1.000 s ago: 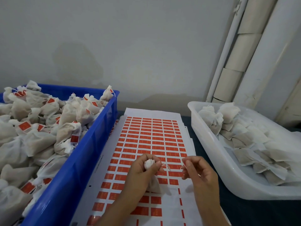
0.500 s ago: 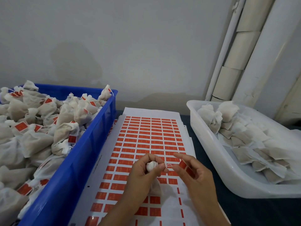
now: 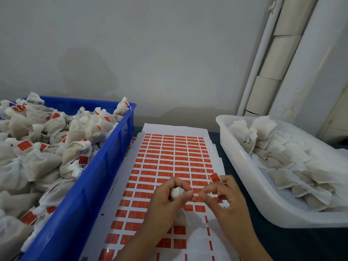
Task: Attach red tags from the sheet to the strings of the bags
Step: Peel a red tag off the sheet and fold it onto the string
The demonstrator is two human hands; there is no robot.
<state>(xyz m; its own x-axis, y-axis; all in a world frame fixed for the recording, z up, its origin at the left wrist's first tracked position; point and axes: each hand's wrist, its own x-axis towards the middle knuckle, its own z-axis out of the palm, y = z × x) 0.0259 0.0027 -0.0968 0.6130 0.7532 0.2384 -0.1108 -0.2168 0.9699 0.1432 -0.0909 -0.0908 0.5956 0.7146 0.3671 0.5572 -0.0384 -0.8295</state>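
Since half a second back: right hand point(image 3: 225, 199) drawn in toward the left hand point(image 3: 165, 202), tag point(image 3: 215, 177) lifted to stick up at 12 o'clock from the right fingertips rather than lying across them. At 9 o'clock, blue crate point(image 3: 90, 189) heaped with tagged bags. Centre, sheet point(image 3: 170, 161) of red tags flat under both hands, rows near the viewer partly stripped. Left hand curled round the bag point(image 3: 177, 192), gathered neck poking up between thumb and forefinger, body hanging below the palm at 6 o'clock. String point(image 3: 195, 194) seems to run as a short pale line from the bag's neck toward 3 o'clock, straight into the right thumb and forefinger; too thin to be sure of. Right hand pinching at that string end, fingers curled, tag held up at the tips. Long axis of the string roughly 9-to-3; tag standing just beyond its right end, at about 1 o'clock from the bag. Right hand plainly the nearer to tag and string end; probably folds the tag down over the string, left hand merely steadying. At 3 o'clock, white tub point(image 3: 243, 178) of untagged bags.
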